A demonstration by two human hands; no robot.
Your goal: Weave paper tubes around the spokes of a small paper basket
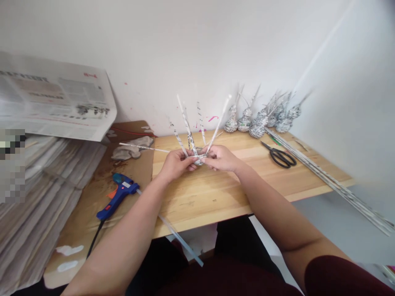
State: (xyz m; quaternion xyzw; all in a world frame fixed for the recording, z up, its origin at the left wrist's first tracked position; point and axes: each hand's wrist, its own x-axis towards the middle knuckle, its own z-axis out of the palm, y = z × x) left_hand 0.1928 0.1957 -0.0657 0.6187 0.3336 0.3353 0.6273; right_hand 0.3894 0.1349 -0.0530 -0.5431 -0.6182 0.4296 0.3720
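Note:
Between my hands, over the middle of the wooden table (197, 201), is a small woven base of rolled newspaper (200, 161). Several paper tubes (187, 123) rise from it, fanned out, and another sticks out low to the left. My left hand (178, 164) pinches the base's left side with thumb and fingers. On the other side my right hand (220, 158) is closed on the rim, beside a tube that leans right. The fingers hide much of the weave.
A blue glue gun (119, 195) with a clear glue stick lies on cardboard at left, near stacked newspapers (46, 185) and a crumpled glove (131, 150). To the right are black scissors (280, 157), long paper tubes (327, 176) and several woven gourd shapes (258, 123).

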